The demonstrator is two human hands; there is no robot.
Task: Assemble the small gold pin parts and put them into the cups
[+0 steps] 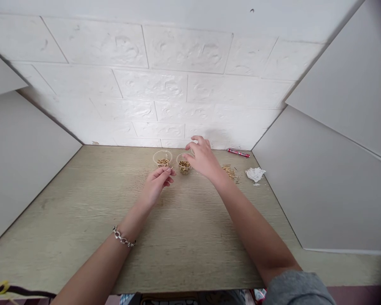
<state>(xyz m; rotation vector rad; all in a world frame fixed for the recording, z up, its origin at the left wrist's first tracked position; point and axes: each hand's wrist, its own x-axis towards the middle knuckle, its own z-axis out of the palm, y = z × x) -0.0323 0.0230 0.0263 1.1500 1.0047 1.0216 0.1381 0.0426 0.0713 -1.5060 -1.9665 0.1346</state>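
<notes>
The left hand [157, 183] pinches something thin between its fingertips — too small to tell what. The right hand [202, 157] covers the far right side of the right cup [184, 163], and whether its fingers actually touch the rim can't be made out. The brassy bits in both cups and in the loose pile [230, 171] are too tiny to identify. The crumpled white scrap [255, 173] is unclear — paper or plastic. Both upper arms run off the bottom edge, as does a dark cord [15, 290] at the lower left corner.
</notes>
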